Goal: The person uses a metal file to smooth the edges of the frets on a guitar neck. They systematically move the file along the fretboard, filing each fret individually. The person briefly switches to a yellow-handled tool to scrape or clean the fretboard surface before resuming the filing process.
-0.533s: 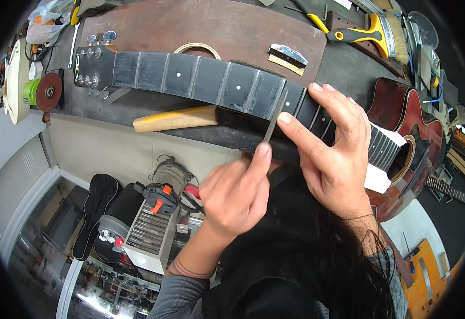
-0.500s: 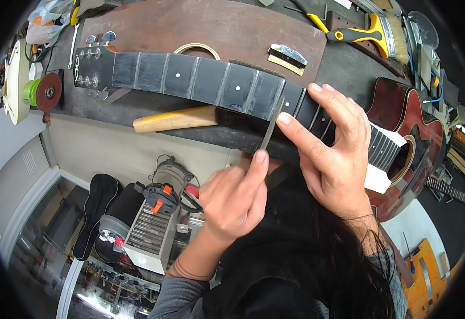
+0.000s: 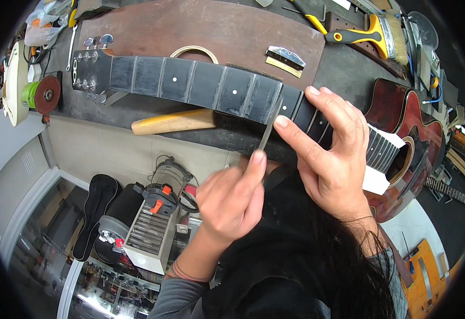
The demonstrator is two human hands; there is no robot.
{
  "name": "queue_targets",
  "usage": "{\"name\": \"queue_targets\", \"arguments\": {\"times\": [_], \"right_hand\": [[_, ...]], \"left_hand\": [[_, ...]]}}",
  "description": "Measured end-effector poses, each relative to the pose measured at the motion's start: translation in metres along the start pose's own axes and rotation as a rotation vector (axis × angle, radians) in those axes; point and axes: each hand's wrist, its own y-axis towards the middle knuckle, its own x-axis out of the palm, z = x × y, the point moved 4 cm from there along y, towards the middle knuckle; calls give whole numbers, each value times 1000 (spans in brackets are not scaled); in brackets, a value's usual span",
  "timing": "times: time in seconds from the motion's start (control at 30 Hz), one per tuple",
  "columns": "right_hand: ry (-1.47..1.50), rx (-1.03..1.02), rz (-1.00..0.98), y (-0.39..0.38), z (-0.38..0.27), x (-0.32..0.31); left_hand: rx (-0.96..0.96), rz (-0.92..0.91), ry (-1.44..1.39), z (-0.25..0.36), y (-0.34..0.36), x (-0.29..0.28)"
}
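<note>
A guitar (image 3: 379,106) with a dark red body lies across the bench, its neck toward the left. White paper covers parts beside the fingerboard (image 3: 206,82), which is dark, dusty and crossed by frets with pale dot inlays. In my left hand (image 3: 230,202), closed with the index finger stretched along it, is a thin metal file (image 3: 266,135). The file's far end lies on the fingerboard along a fret. My right hand (image 3: 333,154) has its fingers spread, thumb and fingertips resting at the neck's edges just right of the file. The headstock (image 3: 91,72) carries chrome tuners.
Behind the neck, a brown mat (image 3: 211,26) holds a pale ring (image 3: 194,49) and a small metal-edged block (image 3: 285,59). A wooden-handled brush (image 3: 174,122) lies under the neck. A yellow-black paintbrush (image 3: 371,37) is far right; a sanding disc (image 3: 48,93) is at left.
My left hand still holds the file on the same fret and has shifted only slightly. The neck and bench items appear a little lower and further left. My right hand keeps its place on the neck.
</note>
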Motion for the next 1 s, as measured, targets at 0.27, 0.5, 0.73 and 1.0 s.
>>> {"name": "queue_targets", "arguments": {"times": [0.27,0.5,0.73,1.0], "right_hand": [[-5,-2,5,0,3,-1],[2,1,-2,2,1,-1],[4,0,-7,1,2,0],[0,-10,6,0,3,1]], "left_hand": [[-3,9,18,-2,-7,2],[32,16,-1,-8,25,13],[-2,32,-13,-4,4,6],[-23,13,-7,-2,-13,1]]}}
